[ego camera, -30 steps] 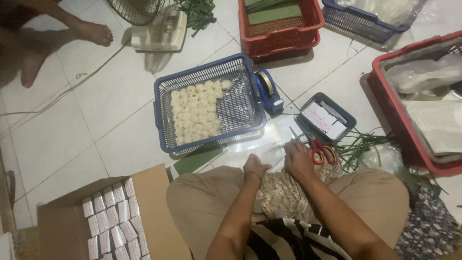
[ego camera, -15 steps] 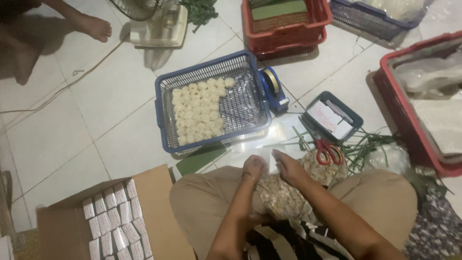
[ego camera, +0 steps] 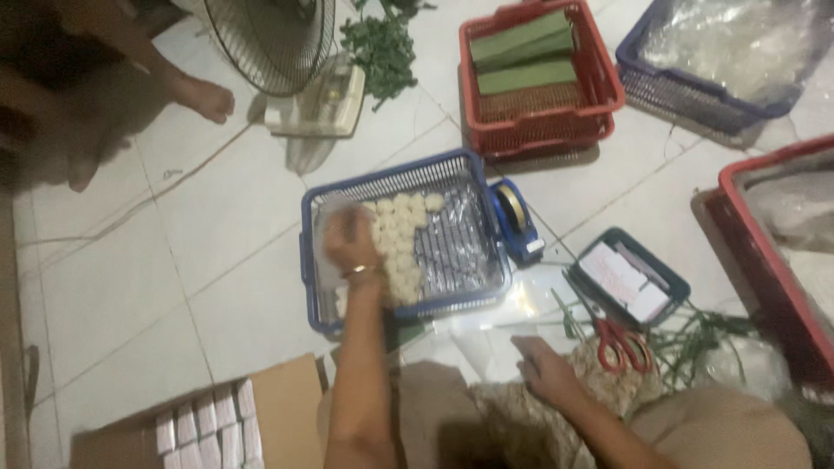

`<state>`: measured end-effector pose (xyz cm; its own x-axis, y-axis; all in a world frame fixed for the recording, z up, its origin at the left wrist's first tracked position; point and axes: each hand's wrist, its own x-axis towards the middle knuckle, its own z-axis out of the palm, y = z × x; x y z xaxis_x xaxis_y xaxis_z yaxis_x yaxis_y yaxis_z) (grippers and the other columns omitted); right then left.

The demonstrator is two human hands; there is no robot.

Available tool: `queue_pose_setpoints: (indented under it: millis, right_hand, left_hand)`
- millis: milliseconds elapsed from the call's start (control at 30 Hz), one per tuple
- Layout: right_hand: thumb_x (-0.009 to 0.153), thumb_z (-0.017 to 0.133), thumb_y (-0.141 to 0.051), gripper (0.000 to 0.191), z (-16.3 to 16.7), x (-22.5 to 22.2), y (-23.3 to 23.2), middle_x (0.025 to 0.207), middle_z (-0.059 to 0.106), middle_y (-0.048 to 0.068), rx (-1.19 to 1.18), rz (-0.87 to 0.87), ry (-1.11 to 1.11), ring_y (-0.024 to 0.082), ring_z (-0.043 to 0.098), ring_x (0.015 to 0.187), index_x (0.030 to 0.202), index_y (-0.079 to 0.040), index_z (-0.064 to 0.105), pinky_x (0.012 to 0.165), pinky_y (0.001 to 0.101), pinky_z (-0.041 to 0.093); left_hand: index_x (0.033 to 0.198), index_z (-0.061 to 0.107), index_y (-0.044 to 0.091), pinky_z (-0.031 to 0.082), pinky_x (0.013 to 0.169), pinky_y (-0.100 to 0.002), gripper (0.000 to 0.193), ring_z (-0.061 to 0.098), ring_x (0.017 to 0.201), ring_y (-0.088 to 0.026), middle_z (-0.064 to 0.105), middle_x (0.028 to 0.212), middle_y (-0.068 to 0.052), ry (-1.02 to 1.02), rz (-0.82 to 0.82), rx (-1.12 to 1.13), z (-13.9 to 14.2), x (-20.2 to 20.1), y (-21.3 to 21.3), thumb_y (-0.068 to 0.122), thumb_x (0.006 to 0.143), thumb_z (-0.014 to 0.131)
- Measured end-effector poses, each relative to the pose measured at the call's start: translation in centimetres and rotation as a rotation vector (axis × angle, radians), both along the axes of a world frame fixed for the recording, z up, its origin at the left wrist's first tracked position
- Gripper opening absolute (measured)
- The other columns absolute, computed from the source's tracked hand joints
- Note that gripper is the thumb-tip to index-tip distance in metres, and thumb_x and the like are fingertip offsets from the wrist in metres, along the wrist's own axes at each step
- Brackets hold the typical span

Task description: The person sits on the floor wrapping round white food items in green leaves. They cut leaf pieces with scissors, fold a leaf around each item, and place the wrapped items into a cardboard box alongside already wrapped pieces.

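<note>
**Floor work: left hand in blue basket, right hand on lap**

White tiled floor (ego camera: pixel 130 260), glossy, crossed by a thin cable at left. Seen from above, knees in tan cloth at bottom edge.

Right edge: large red crate (ego camera: pixel 782 260) lined with clear plastic. Top right: blue basket (ego camera: pixel 669 82) holding a crumpled clear bag. Top centre: red basket (ego camera: pixel 539 130) with green rectangular blocks stacked inside. Top left: fan (ego camera: pixel 278 43) with wire guard on a pale base, green leaves (ego camera: pixel 382 43) just beside it. Another person's bare foot (ego camera: pixel 204 100) near the fan. Bottom left: open cardboard box (ego camera: pixel 269 404) with rows of small white packets.

Centre: blue mesh basket (ego camera: pixel 391 178), lined with clear plastic, round pale cakes (ego camera: pixel 400 239) laid in rows across its left half. Touching its right wall, a blue tape dispenser (ego camera: pixel 514 219). Further right, small dark-teal tray (ego camera: pixel 669 287) with white paper slips; red-handled scissors (ego camera: pixel 621 343) just below it, among green stems.

Left hand (ego camera: pixel 347 243): reached into the mesh basket, blurred, resting over the cakes at the left end of the rows; grip state impossible to tell, nothing clearly held. Bangle at the wrist.

Right hand (ego camera: pixel 547 369): palm down, fingers loosely spread, grip open, lying on patterned cloth on the lap beside a clear plastic sheet (ego camera: pixel 504 313).
</note>
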<state>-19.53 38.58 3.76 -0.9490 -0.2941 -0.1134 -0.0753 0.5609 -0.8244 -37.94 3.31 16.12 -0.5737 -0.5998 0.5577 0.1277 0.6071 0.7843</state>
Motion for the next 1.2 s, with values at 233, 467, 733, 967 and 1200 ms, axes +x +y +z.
queue_pose_setpoints:
  millis: [233,467,733,967,1200]
  right_hand:
    - [0.084,0.068,-0.010,0.045,-2.2,-4.3,0.1,0.117,0.063,0.011,-0.013,0.065,-0.012,0.030,0.066,0.104,0.128,-0.009,0.062,0.087,0.0367,0.054]
    - [0.081,0.072,-0.003,0.042,-4.9,-7.1,0.1,0.110,0.063,0.010,-0.140,0.039,-0.005,0.027,0.064,0.102,0.122,-0.009,0.064,0.085,0.0338,0.055]
    - [0.081,0.074,-0.001,0.035,-6.9,-8.0,0.5,0.103,0.062,0.009,-0.095,-0.021,0.021,0.024,0.065,0.095,0.115,-0.009,0.067,0.081,0.0344,0.054]
    - [0.083,0.069,-0.007,0.032,-6.4,-7.1,0.6,0.099,0.064,0.009,-0.240,-0.030,0.049,0.024,0.066,0.088,0.115,-0.009,0.070,0.077,0.0343,0.055]
    - [0.084,0.070,-0.016,0.030,-4.9,-5.0,1.1,0.095,0.062,0.010,-0.026,-0.033,-0.061,0.025,0.065,0.086,0.113,-0.010,0.071,0.078,0.0348,0.053]
  left_hand:
    - [0.108,0.074,0.010,0.054,0.092,-0.044,0.028,0.066,0.109,-0.034,0.070,0.114,-0.016,-0.863,-0.158,-0.539,-6.7,-13.5,6.4,0.010,0.083,0.064]
    - [0.119,0.066,0.006,0.054,0.094,-0.047,0.037,0.066,0.110,-0.037,0.069,0.118,-0.020,-1.069,-0.149,-0.347,-11.3,-19.9,10.2,0.011,0.083,0.067]
    - [0.114,0.072,0.006,0.055,0.101,-0.045,0.025,0.070,0.112,-0.038,0.073,0.116,-0.023,-0.803,-0.163,-0.259,-12.3,-21.3,9.6,0.009,0.091,0.065]
    - [0.118,0.071,0.008,0.053,0.101,-0.038,0.047,0.070,0.113,-0.033,0.072,0.119,-0.017,-0.998,-0.370,0.082,-8.9,-18.3,6.1,0.018,0.074,0.079]
    - [0.131,0.061,0.007,0.045,0.109,-0.042,0.061,0.057,0.127,-0.038,0.062,0.134,-0.021,-0.883,-0.423,-0.279,-11.1,-15.8,9.0,0.015,0.074,0.080]
